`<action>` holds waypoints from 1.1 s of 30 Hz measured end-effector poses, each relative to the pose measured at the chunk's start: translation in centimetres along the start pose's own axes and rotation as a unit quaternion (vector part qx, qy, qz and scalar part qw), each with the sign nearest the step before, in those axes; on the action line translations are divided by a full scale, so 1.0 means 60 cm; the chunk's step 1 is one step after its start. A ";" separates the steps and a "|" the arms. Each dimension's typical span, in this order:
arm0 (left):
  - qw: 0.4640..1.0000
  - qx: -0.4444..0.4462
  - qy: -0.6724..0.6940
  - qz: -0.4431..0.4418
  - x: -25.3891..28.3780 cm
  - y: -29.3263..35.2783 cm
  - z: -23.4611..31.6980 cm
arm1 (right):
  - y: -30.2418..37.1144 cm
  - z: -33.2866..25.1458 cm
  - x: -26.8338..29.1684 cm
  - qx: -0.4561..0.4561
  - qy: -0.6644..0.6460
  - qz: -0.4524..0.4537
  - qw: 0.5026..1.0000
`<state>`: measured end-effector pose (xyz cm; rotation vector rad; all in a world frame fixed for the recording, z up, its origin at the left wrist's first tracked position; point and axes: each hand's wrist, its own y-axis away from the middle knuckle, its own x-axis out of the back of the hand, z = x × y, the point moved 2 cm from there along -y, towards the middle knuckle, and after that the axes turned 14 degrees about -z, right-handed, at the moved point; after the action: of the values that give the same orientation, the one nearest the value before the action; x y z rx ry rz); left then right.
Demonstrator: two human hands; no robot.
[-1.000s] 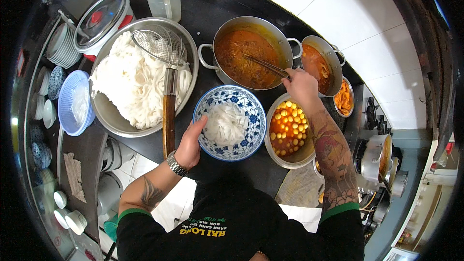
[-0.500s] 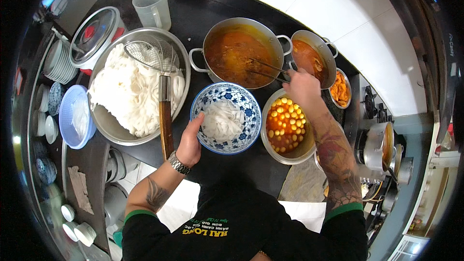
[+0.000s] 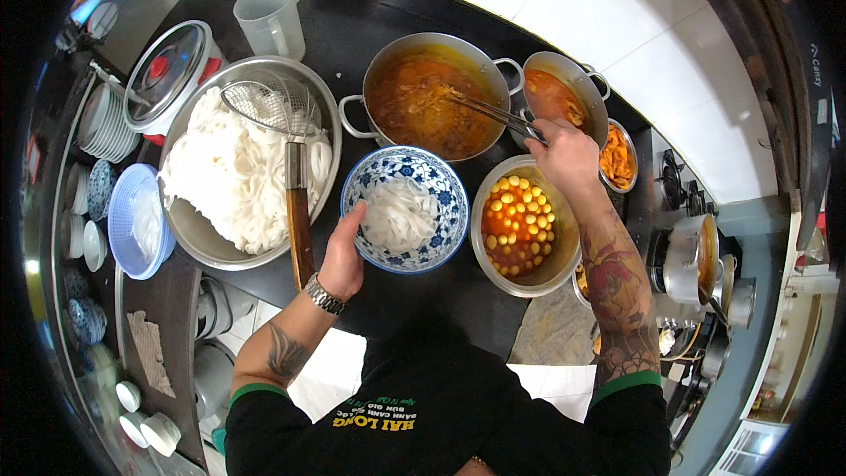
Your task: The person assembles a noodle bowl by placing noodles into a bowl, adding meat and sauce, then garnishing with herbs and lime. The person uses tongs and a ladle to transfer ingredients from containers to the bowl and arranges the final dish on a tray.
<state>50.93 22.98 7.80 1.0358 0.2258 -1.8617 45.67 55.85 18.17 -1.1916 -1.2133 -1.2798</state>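
Note:
My left hand (image 3: 342,257) grips the near-left side of a blue-and-white patterned bowl (image 3: 452,211), its thumb at the rim. White noodles (image 3: 401,216) lie in the bowl. With my right hand (image 3: 567,157) I hold dark metal tongs (image 3: 498,115), reaching over a two-handled pot (image 3: 483,57) of orange-brown broth. At the tongs' tips, shreds of orange food (image 3: 447,94) show above the broth. Below my right wrist stands a metal bowl (image 3: 483,257) of small yellow-white eggs (image 3: 520,211) in red sauce.
A wide steel basin (image 3: 198,242) of white noodles stands at left, with a wire strainer (image 3: 298,211) across it. A smaller pot (image 3: 595,92) of orange broth and a dish of orange pieces (image 3: 617,159) sit at right. A plastic jug (image 3: 271,22) is at the back.
The tongs have risen and closed, with orange shreds now at their tips. My right hand has moved slightly right and down. The patterned bowl stays in my left hand.

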 end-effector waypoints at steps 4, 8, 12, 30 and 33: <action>1.000 -0.006 -0.015 0.000 -0.006 -0.009 0.004 | 0.016 0.002 0.008 -0.014 -0.010 0.002 1.000; 1.000 -0.005 -0.028 -0.001 -0.015 -0.023 0.012 | 0.034 0.007 0.016 -0.025 -0.018 0.012 0.999; 0.999 0.003 -0.039 -0.005 -0.020 -0.037 0.015 | 0.065 0.013 0.061 -0.003 -0.030 0.063 0.998; 0.993 -0.074 0.031 -0.088 -0.051 -0.016 0.030 | 0.239 -0.062 0.240 0.144 -0.112 -0.034 0.983; 0.992 -0.070 0.035 -0.102 -0.058 -0.009 0.033 | 0.244 -0.054 0.242 0.135 -0.134 -0.028 0.981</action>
<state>49.99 24.46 11.47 1.0128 0.5140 -1.9620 59.46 51.84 33.29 -1.1597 -1.5733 -0.9762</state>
